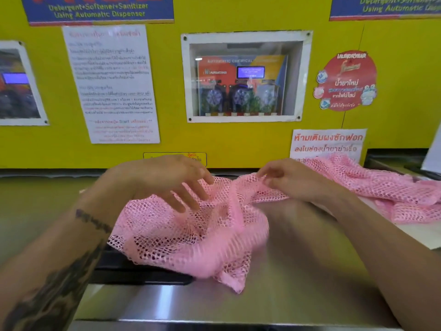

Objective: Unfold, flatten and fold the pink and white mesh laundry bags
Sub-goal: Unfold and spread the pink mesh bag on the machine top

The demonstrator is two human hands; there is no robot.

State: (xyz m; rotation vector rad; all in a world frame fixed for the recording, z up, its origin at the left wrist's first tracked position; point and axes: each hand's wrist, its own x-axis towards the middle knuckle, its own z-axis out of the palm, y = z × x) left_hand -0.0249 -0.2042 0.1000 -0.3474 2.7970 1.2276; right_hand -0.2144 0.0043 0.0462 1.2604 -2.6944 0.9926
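A crumpled pink mesh laundry bag [191, 237] lies bunched on the steel top in front of me, one corner hanging toward the near edge. My left hand [167, 180] hovers over its upper part with fingers spread, fingertips touching the mesh. My right hand [284, 177] pinches the bag's top edge between thumb and fingers and lifts it slightly. A second heap of pink mesh [381, 187] lies at the right, behind my right forearm.
The steel surface [298, 271] runs to a front edge near the bottom. A dark recessed panel [143, 275] sits under the bag's left side. A yellow wall [214, 139] with posters and a dispenser window [245, 77] stands close behind.
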